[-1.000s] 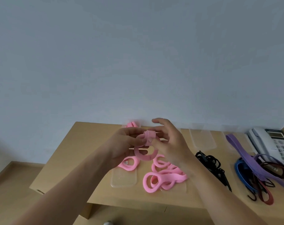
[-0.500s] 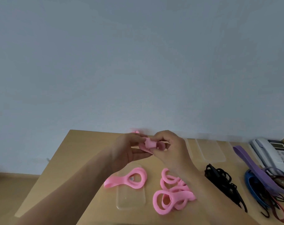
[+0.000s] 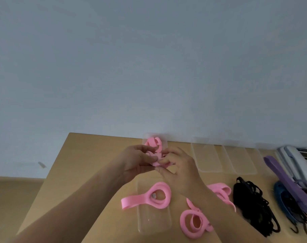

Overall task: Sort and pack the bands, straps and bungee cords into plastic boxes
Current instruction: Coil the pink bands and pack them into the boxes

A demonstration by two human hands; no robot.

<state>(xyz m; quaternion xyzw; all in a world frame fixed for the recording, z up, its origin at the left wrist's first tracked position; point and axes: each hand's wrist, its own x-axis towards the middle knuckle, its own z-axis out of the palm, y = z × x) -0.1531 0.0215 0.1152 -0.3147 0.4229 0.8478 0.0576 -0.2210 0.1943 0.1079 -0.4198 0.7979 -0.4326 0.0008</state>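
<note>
Two hands meet above the middle of the counter (image 3: pixel 82 160), working one folded pink band (image 3: pixel 155 157) between them. The left hand (image 3: pixel 135 162) has its fingers curled round the band from the left, and the right hand (image 3: pixel 179 170) pinches it from the right with thumb and forefinger. The band is soft, flat and bubble-gum pink, bunched into a small wad; most of it is covered by the fingers, so how it is folded cannot be made out.

Just behind the hands a clear plastic box (image 3: pixel 165 143) against the wall holds a coiled pink band (image 3: pixel 154 142). Nearer the camera another pink band (image 3: pixel 149 197) lies partly on a clear lid (image 3: pixel 154 220), looped at one end with a straight tail pointing left. More pink bands (image 3: pixel 195 220) lie in loose loops to the right, partly hidden by the right forearm.

Two more clear boxes (image 3: pixel 208 158) sit along the wall, hard to see against the wood. A tangle of black cords (image 3: pixel 250 206) lies further right, then a purple strap (image 3: pixel 286 181) over blue and dark red cords (image 3: pixel 284 202) that are blurred and cut off by the edge. A white telephone (image 3: pixel 296 160) sits in the far right corner.
</note>
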